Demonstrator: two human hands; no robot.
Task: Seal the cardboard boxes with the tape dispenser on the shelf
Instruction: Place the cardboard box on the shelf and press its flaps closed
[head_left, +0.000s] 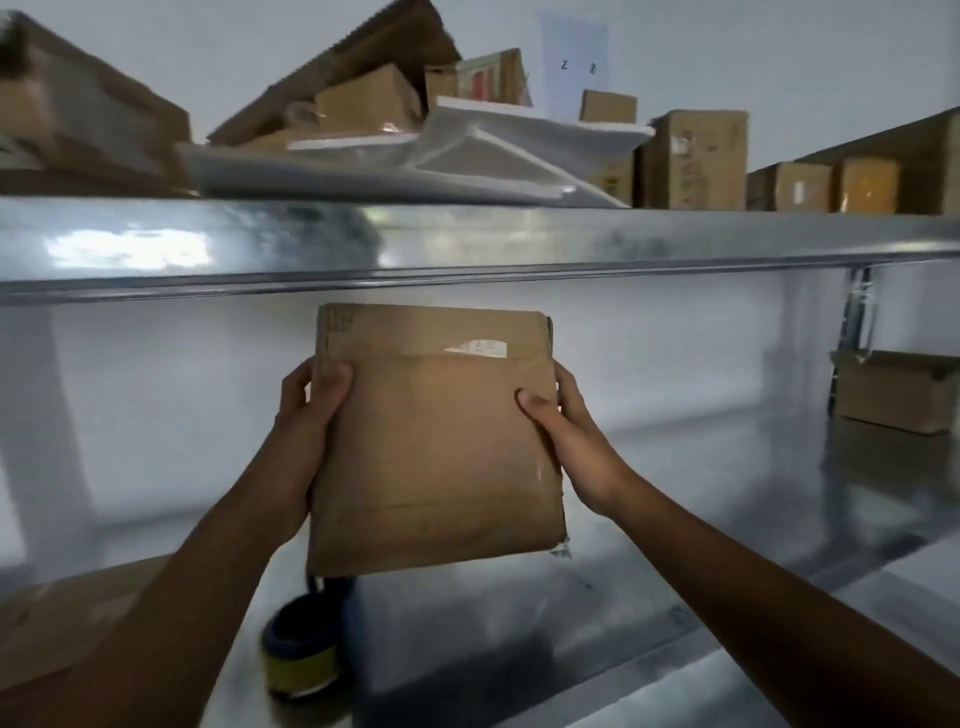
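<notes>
Big metal shelf (467, 244) fills pretty much the whole view, shiny galvanised steel, with an upper deck at about eye level and a lower deck (519, 623) down under the arms. The top deck is crammed: a pile of boxes (696, 158) along the back and right, more tilted ones on the left, and some white foam sheets (467, 156) lying across the middle. Behind them on the wall there's a pale paper (574, 57) with what looks like "Z Z" written on it; that's about the only writing I can make out. One box up there has red print on it, too blurry to read.

On the lower deck, far right, a small box (893, 392) sits against the post, well apart from everything else.

The box (436, 441) that matters is held up in the air between the two decks, flat brown face toward the camera, a flap seam across the upper part with a scrap of white label (475, 347) near it, unreadable. There's faint print at its top left corner, also no good. Left hand (306, 415) is clamped on the left edge, thumb over the front, fingers round the back. Right hand (566, 431) does the same on the right edge. Both closed firmly on it.

The tape dispenser (301, 649) lies on the lower deck just below the box's bottom left corner, dark blue with a yellowish roll, near the left forearm, neither hand touching it.
</notes>
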